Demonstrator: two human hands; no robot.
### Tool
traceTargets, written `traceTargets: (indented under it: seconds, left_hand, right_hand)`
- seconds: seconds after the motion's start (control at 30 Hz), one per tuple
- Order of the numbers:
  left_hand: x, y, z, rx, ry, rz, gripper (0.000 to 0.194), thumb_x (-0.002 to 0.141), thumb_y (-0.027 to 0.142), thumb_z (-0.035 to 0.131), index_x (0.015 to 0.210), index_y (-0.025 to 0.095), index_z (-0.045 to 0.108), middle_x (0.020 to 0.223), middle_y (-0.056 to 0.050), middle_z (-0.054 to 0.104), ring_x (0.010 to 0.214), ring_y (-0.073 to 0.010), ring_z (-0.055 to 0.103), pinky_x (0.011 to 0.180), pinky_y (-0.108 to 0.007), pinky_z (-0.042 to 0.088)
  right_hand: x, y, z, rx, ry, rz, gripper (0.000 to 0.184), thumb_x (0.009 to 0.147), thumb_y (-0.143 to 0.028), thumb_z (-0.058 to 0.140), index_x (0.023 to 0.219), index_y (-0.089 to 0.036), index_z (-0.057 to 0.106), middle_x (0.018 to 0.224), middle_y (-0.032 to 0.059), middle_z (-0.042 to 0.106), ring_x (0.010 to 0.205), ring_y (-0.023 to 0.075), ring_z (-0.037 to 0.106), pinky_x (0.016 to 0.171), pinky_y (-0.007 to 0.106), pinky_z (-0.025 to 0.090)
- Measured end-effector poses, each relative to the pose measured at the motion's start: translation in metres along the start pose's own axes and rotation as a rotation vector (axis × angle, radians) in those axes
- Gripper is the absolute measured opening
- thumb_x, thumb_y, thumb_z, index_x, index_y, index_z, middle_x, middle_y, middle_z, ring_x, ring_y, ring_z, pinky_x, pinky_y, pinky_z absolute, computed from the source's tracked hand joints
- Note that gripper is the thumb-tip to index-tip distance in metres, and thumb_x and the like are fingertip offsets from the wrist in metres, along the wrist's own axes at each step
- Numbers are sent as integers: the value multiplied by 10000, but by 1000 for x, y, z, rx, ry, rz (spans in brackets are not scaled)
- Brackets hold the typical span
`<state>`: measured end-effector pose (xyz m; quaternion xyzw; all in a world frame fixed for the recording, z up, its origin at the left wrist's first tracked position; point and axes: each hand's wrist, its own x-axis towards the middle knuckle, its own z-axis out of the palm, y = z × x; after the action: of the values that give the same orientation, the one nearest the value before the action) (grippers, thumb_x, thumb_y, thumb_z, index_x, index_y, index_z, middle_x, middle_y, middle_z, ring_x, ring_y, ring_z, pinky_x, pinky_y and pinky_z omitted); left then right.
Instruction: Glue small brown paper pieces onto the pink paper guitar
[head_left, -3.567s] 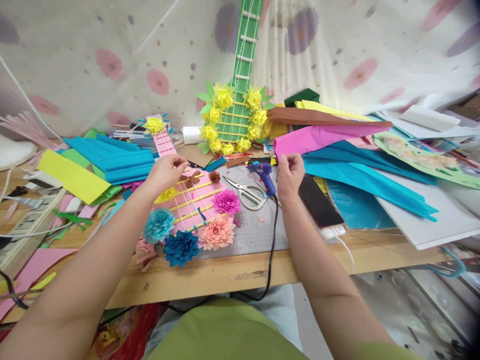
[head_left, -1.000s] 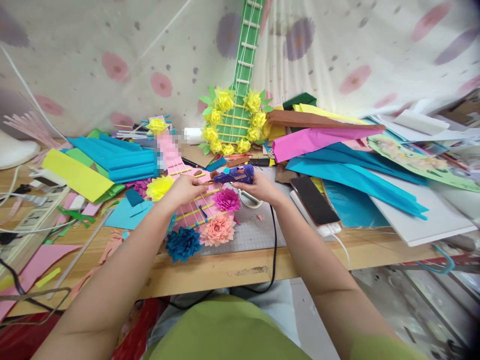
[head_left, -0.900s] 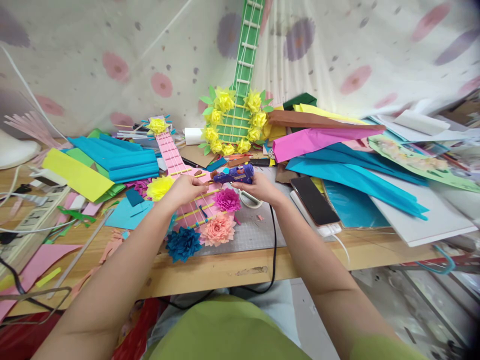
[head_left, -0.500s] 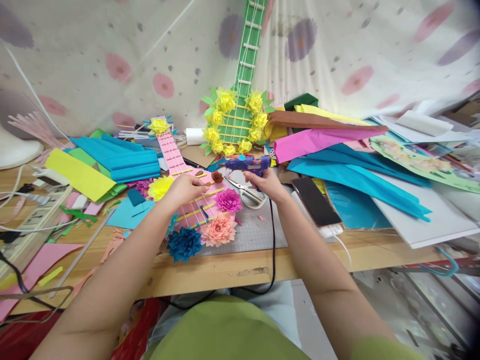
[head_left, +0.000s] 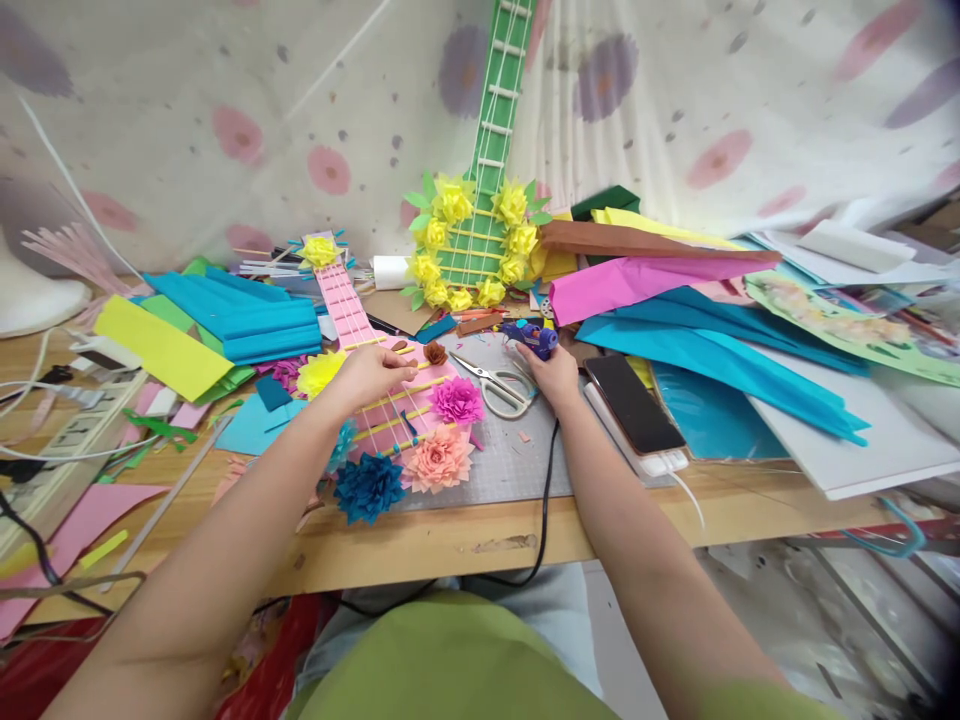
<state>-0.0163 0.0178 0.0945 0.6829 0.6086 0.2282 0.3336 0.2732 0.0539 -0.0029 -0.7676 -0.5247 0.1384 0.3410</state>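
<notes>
A pink paper guitar (head_left: pixel 365 327) with strings lies on the table, edged with large paper flowers. Over its body, my left hand (head_left: pixel 375 372) is closed in a pinch; whatever lies between the fingertips is too small to make out. Close to those fingertips are small brown paper pieces (head_left: pixel 400 346) and a brown paper rose (head_left: pixel 435 353). My right hand (head_left: pixel 556 376) grips a purple-blue hot glue gun (head_left: pixel 541 341) low over the grey cutting mat (head_left: pixel 517 470). Between the guitar and this hand lie open scissors (head_left: pixel 501 388) with pale handles.
A green paper guitar (head_left: pixel 491 150) ringed with yellow flowers leans at the back. Right of my hand are a phone (head_left: pixel 636 405) and stacked crepe paper (head_left: pixel 720 360). Blue folded paper (head_left: pixel 240 315) and a power strip (head_left: pixel 71 440) occupy the left. A black cord (head_left: pixel 550 490) hangs over the edge.
My right hand has drawn the glue gun rightward, away from my left hand, and turned it, uncovering more of the scissors. My left hand has barely moved.
</notes>
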Motion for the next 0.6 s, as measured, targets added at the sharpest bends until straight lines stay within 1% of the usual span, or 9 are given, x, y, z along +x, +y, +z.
traceTargets:
  seconds: [0.1, 0.2, 0.27, 0.33, 0.4, 0.5, 0.57, 0.6]
  left_hand:
    - [-3, 6, -2, -32, -15, -43, 179, 675, 241, 651, 499, 214, 672, 854, -21, 760, 1159, -269, 604, 831, -262, 483]
    - [-4, 7, -4, -20, -21, -77, 167, 683, 254, 648, 533, 202, 696, 862, -24, 762, 1077, -266, 644, 786, -260, 492]
    - [-3, 4, -5, -5, -6, -87, 164, 685, 289, 652, 570, 190, 716, 852, -33, 763, 998, -258, 671, 738, -257, 495]
    - [-2, -1, -5, 8, 9, -97, 173, 679, 319, 656, 609, 180, 733, 835, -39, 763, 919, -245, 686, 693, -253, 491]
    - [-1, -7, -6, 17, 16, -98, 170, 665, 321, 662, 626, 176, 742, 855, -38, 765, 873, -231, 688, 665, -246, 485]
    - [1, -12, -6, 31, 30, -77, 150, 641, 308, 668, 612, 178, 737, 897, -29, 764, 847, -212, 684, 639, -234, 474]
    - [2, -13, -5, 51, 36, -73, 149, 631, 311, 670, 617, 180, 739, 881, -27, 763, 828, -208, 682, 614, -233, 462]
    - [2, -13, -5, 62, 36, -80, 156, 630, 317, 668, 626, 180, 742, 857, -28, 762, 814, -209, 681, 599, -235, 456]
  right_hand:
    - [-1, -2, -2, -81, -38, 3, 591, 769, -646, 547, 1067, -155, 684, 997, 176, 713, 998, 334, 652, 832, 391, 475]
    - [-2, -3, -4, -117, -83, 23, 589, 767, -649, 545, 1050, -150, 678, 1010, 185, 705, 1015, 344, 643, 841, 402, 469]
    - [-2, -2, -4, -107, -94, 32, 582, 761, -649, 550, 1042, -153, 668, 1012, 181, 699, 1015, 340, 638, 846, 410, 465]
    - [-2, 0, -3, -54, -70, 25, 585, 743, -640, 572, 1078, -164, 633, 1020, 162, 691, 1001, 324, 634, 848, 416, 465]
    - [-2, 3, -2, 34, 18, -26, 630, 706, -625, 616, 1135, -166, 574, 1055, 145, 668, 983, 297, 623, 858, 422, 466]
    - [-4, 2, -7, 149, 273, -172, 686, 670, -591, 661, 1167, -145, 509, 1090, 146, 615, 1006, 275, 577, 912, 446, 447]
    - [-8, -6, -14, 187, 433, -267, 653, 697, -570, 649, 1166, -143, 493, 1084, 150, 580, 1046, 282, 543, 948, 477, 422]
    - [-10, -12, -18, 201, 477, -311, 628, 718, -560, 636, 1168, -148, 487, 1082, 151, 565, 1061, 287, 531, 957, 492, 413]
